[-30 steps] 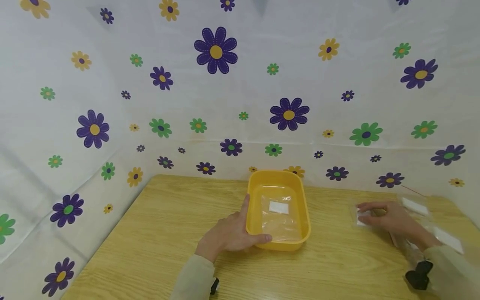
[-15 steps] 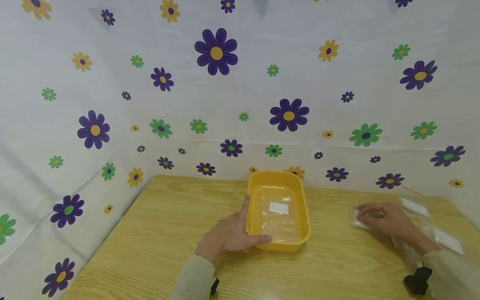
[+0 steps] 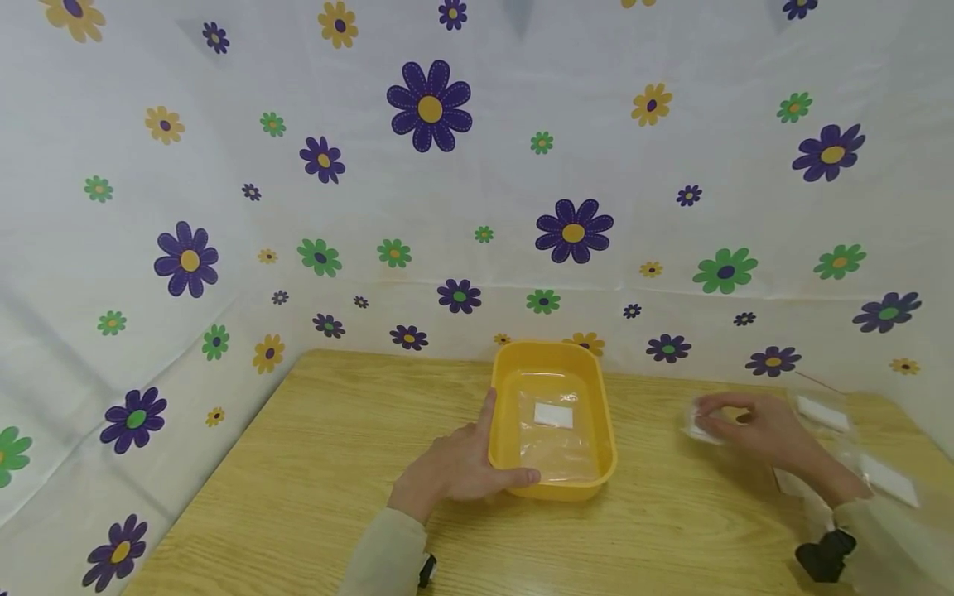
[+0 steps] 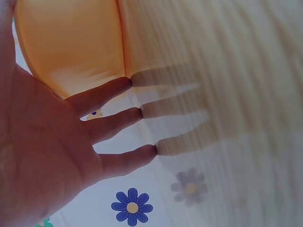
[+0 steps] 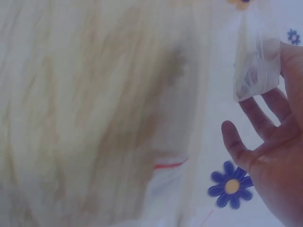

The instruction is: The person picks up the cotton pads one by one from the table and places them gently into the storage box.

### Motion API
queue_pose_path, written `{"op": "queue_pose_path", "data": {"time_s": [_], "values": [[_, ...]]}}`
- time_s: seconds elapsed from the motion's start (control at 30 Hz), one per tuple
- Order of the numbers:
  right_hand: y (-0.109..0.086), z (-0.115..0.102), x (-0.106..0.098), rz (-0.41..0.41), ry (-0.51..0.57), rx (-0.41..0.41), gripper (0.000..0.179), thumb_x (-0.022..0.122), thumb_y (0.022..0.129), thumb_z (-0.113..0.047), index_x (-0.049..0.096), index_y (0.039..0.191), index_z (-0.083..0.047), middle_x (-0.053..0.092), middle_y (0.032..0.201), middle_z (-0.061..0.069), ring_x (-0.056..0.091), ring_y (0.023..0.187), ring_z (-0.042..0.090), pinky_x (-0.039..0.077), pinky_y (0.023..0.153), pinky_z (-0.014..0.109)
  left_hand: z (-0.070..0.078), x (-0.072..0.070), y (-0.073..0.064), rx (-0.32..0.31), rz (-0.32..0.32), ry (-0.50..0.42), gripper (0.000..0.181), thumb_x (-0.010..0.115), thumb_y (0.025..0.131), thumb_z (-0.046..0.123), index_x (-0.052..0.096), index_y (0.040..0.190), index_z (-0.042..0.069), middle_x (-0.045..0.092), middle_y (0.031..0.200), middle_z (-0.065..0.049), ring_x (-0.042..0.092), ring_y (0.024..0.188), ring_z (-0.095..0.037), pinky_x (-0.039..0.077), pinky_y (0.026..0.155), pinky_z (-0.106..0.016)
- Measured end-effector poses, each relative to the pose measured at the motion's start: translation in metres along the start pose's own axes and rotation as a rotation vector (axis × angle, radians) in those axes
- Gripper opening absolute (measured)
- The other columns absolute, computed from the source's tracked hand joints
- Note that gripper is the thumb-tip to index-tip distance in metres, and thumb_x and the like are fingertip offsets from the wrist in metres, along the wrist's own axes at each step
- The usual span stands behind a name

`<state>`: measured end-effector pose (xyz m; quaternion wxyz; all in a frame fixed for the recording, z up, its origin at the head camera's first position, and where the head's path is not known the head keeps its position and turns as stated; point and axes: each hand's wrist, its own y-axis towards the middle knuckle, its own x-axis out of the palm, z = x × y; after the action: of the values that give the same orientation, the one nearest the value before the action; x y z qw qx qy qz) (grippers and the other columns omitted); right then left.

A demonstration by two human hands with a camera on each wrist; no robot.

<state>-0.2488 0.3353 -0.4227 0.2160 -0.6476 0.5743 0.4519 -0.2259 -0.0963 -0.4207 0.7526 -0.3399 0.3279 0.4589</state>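
A yellow plastic tub [image 3: 607,414] stands on the table, a clear plastic bag [image 3: 555,455] with a white rectangle in it lying flat on its floor. My left hand [image 3: 458,468] rests at its near left corner, index finger along the left side and thumb over the near rim. In the left wrist view, three fingers [image 4: 113,123] stretch straight, their tips at the tabletop. To the right of the tub, my right hand [image 3: 775,434] pinches another small clear plastic bag [image 5: 258,61] between thumb and fingers, its white content partly hidden.
More clear bags with white rectangles lie at the right, one at the back [image 3: 823,414] and one by the right sleeve [image 3: 890,478]. A red strip [image 5: 170,165] marks a bag in the right wrist view. Flower-printed sheeting [image 3: 477,182] rises behind the wooden table [image 3: 358,414].
My right hand has lifted its bag slightly and moved it left toward the tub. My left hand and the tub have stayed in place.
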Motion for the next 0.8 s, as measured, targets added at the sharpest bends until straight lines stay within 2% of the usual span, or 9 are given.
{"op": "queue_pose_path", "data": {"time_s": [0.3, 0.5, 0.67, 0.8], "values": [[0.005, -0.032, -0.002, 0.006, 0.017, -0.046, 0.01, 0.075, 0.095, -0.027, 0.078, 0.104, -0.028, 0.074, 0.125, 0.01, 0.04, 0.104, -0.026, 0.053, 0.081, 0.024, 0.003, 0.001, 0.0, -0.016, 0.0, -0.014, 0.131, 0.065, 0.075, 0.085, -0.016, 0.164, 0.031, 0.057, 0.148, -0.012, 0.065, 0.117, -0.026, 0.053, 0.101, -0.054], [0.01, -0.047, 0.001, 0.035, 0.026, -0.094, 0.011, 0.077, 0.093, -0.023, 0.079, 0.103, -0.028, 0.076, 0.122, 0.007, 0.048, 0.105, -0.021, 0.057, 0.082, 0.032, 0.006, 0.003, 0.001, 0.0, 0.005, -0.004, 0.13, 0.063, 0.076, 0.085, -0.015, 0.164, 0.03, 0.055, 0.152, -0.012, 0.064, 0.122, -0.028, 0.052, 0.103, -0.054], [0.014, -0.058, 0.002, 0.033, 0.023, -0.114, 0.011, 0.077, 0.093, -0.022, 0.079, 0.102, -0.028, 0.076, 0.122, 0.006, 0.058, 0.108, -0.009, 0.058, 0.085, 0.037, 0.008, 0.004, 0.001, 0.002, 0.004, 0.003, 0.13, 0.063, 0.076, 0.086, -0.016, 0.164, 0.03, 0.052, 0.154, -0.012, 0.061, 0.127, -0.029, 0.049, 0.107, -0.057], [0.019, -0.069, 0.005, 0.02, 0.06, -0.13, 0.01, 0.075, 0.094, -0.02, 0.078, 0.102, -0.026, 0.075, 0.124, 0.008, 0.068, 0.112, 0.014, 0.059, 0.089, 0.049, 0.009, 0.005, 0.001, 0.002, 0.003, 0.008, 0.13, 0.062, 0.077, 0.085, -0.017, 0.163, 0.029, 0.051, 0.155, -0.013, 0.06, 0.129, -0.031, 0.046, 0.11, -0.06]]}}
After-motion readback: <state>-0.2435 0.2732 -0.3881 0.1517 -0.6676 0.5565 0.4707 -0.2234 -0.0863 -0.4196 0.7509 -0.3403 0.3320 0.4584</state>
